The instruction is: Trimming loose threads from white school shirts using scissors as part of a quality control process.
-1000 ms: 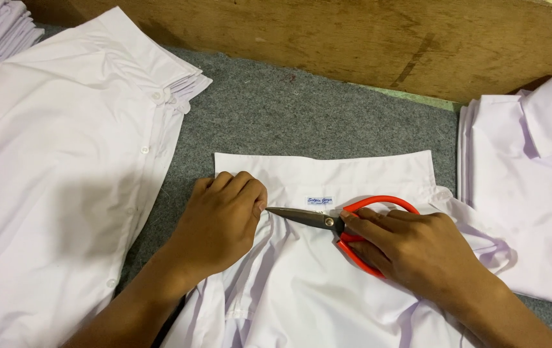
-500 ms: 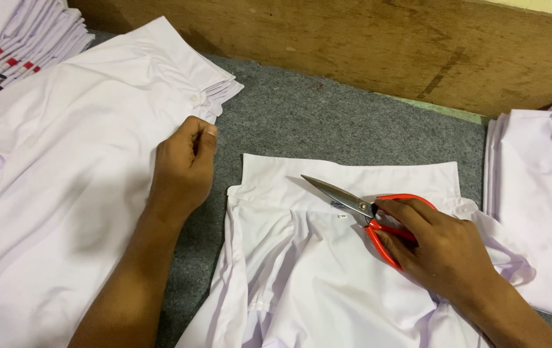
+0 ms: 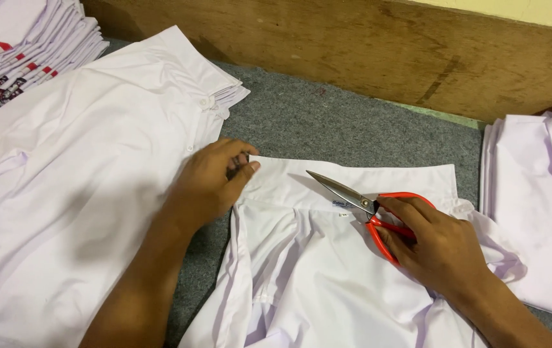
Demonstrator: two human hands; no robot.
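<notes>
Returning from the stack on the left, the left hand (image 3: 208,187) is now pinching the near-left corner of the collar on the white shirt (image 3: 327,277), where half a second ago it was resting on the neighbouring pile of white shirts (image 3: 76,180). Thumb and fingertips are closing on the fabric edge — judged to be holding the collar flat and taut for the blades.

The right hand (image 3: 440,248) is gripping the red-handled scissors (image 3: 366,206), fingers through the loops, blades shut or nearly so. The scissors are lying over the collar band, beside the small sewn label; their long axis is running from lower right to upper left, tips pointing toward the left hand.

Another folded pile (image 3: 540,212) is lying to the right, on the grey felt surface (image 3: 347,129) before a wooden board (image 3: 366,51).
</notes>
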